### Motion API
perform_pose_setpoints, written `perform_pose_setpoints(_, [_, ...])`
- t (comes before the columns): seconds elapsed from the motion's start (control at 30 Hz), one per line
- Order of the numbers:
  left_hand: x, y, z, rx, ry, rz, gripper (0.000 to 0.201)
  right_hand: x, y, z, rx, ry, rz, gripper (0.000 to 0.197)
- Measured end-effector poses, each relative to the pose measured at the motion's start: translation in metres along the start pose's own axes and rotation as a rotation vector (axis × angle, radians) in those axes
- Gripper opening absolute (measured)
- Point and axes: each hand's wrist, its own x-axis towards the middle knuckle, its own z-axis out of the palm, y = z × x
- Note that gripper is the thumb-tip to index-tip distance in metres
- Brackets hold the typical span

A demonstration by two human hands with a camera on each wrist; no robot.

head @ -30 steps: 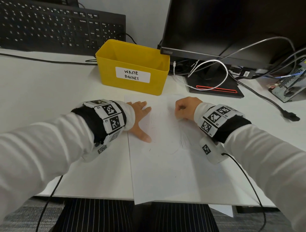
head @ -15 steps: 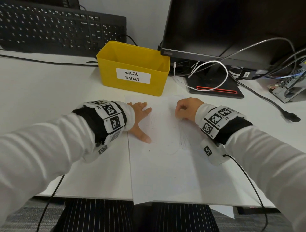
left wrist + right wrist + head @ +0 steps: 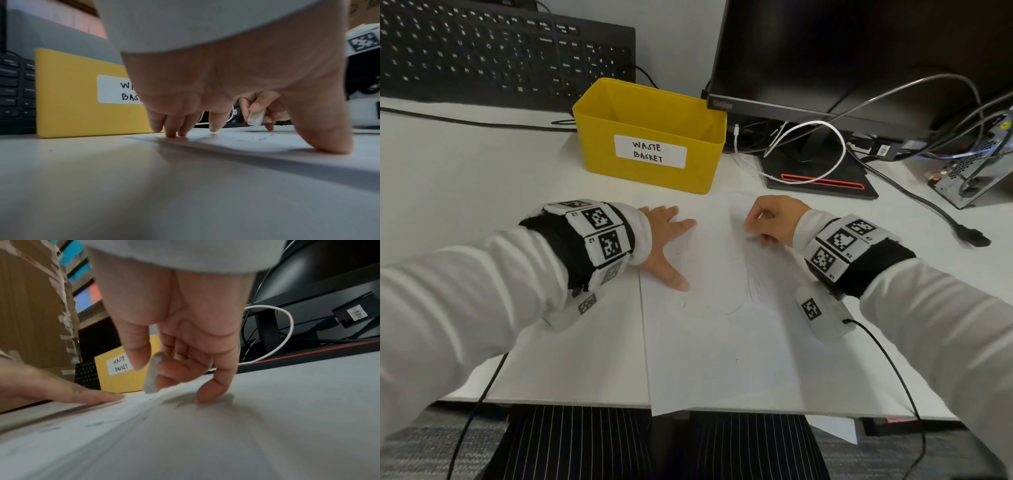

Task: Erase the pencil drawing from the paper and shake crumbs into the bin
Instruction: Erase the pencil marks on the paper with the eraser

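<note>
A white sheet of paper [image 3: 722, 342] lies on the desk with faint pencil lines [image 3: 755, 284] near its middle. My left hand [image 3: 666, 240] lies flat on the sheet's upper left edge, its fingers [image 3: 172, 128] and thumb pressing it down. My right hand [image 3: 770, 219] pinches a worn white eraser [image 3: 152, 374] between thumb and fingers, its lower end touching the paper's upper part. The eraser [image 3: 256, 117] shows too in the left wrist view. Dark crumbs [image 3: 96, 424] dot the sheet. The yellow bin [image 3: 650, 137], labelled WASTE BASKET, stands just beyond the paper.
A black keyboard [image 3: 500, 51] leans at the back left. A monitor [image 3: 859, 51] with its stand base [image 3: 818, 174] and several cables [image 3: 808, 144] fills the back right. A small computer case [image 3: 972, 171] sits far right. The paper's near end overhangs the desk edge [image 3: 551, 401].
My right hand has shifted slightly up and right on the paper with the eraser. The left hand has stayed pressed in place.
</note>
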Motion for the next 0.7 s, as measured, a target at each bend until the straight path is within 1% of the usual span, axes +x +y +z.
perform_pose_setpoints(0.17, [0.001,0.002,0.001,-0.002,-0.024,0.001,0.106,-0.005,0.007,0.006,0.053,-0.070,0.010,0.015])
perform_pose_setpoints(0.3, [0.002,0.003,0.003,0.036,-0.024,-0.004,0.110,-0.007,0.009,0.012,0.061,-0.023,-0.003,0.004])
perform_pose_setpoints(0.4, [0.005,0.001,0.003,0.052,-0.025,-0.006,0.111,-0.009,0.007,0.013,0.017,-0.014,-0.012,0.006])
perform_pose_setpoints(0.53, [0.007,0.000,0.004,0.058,-0.032,-0.006,0.112,-0.014,0.004,0.009,-0.072,-0.113,-0.035,0.011])
perform_pose_setpoints(0.6, [0.007,0.001,0.004,0.062,-0.031,-0.006,0.111,-0.016,0.004,0.010,-0.096,-0.088,-0.040,0.009])
perform_pose_setpoints(0.7, [0.007,0.001,0.004,0.062,-0.031,-0.012,0.112,-0.015,0.003,0.014,-0.027,0.009,-0.034,0.006])
